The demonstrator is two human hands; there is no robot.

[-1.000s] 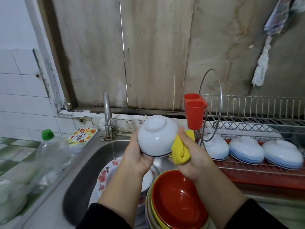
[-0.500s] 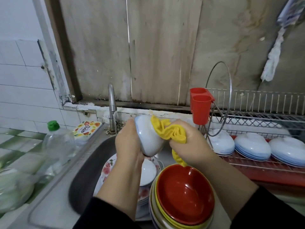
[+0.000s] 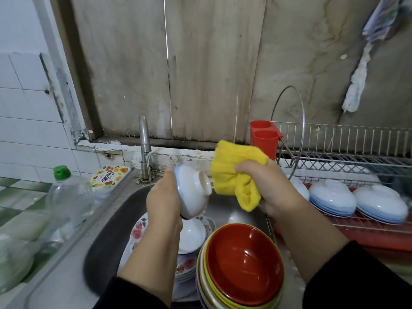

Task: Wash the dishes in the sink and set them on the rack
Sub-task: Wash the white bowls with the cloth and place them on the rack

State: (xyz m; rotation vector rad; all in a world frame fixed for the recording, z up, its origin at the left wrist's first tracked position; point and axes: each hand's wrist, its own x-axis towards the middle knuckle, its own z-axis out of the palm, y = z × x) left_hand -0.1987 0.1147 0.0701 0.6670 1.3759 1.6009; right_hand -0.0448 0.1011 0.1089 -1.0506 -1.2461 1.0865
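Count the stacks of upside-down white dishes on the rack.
3: one stack partly behind the right hand, one stack in the middle, one stack rightmost. More may be hidden.

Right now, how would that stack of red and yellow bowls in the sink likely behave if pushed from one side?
The stack of bowls is several nested deep, so it probably feels heavy and resists a light push. The glossy red bowl on top looks smooth and may slide off. The wet-looking steel sink could let the stack skid rather than tip.
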